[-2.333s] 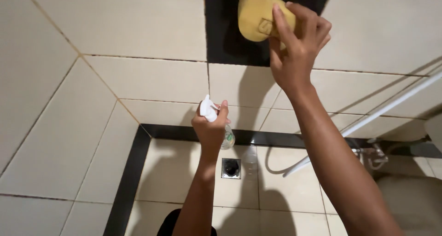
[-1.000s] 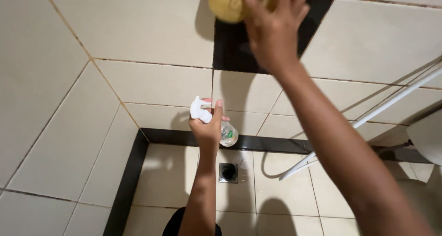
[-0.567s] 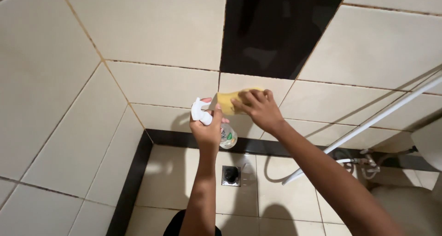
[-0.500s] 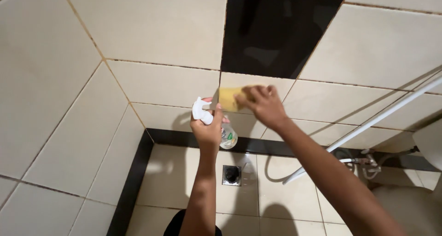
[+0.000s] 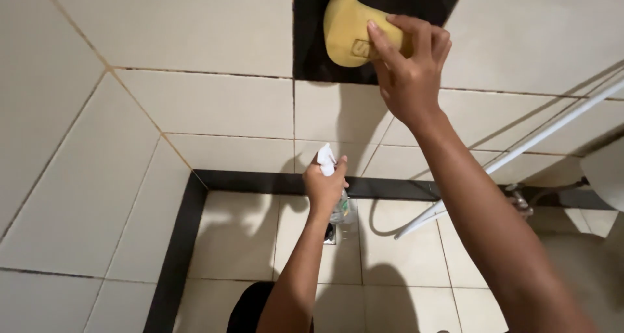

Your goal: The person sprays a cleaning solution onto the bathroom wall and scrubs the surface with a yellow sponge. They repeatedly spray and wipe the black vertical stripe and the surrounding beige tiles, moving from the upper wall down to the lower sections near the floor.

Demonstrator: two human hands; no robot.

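Right hand [image 5: 409,66], fingers spread over a yellow sponge [image 5: 351,27], presses it flat on the black tile [image 5: 312,53] at the wall's top edge. Soft, light and likely wet, it is best held across its back. Left hand [image 5: 324,187] grips a spray bottle [image 5: 341,209]. Half a second ago the sponge was beside the bottle.

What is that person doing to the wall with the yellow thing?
The person's right hand presses a yellow sponge flat against a black wall tile, high up among cream tiles. The left hand holds a clear spray bottle with a white nozzle, lower down near the wall. Below are the floor drain and a white hose.
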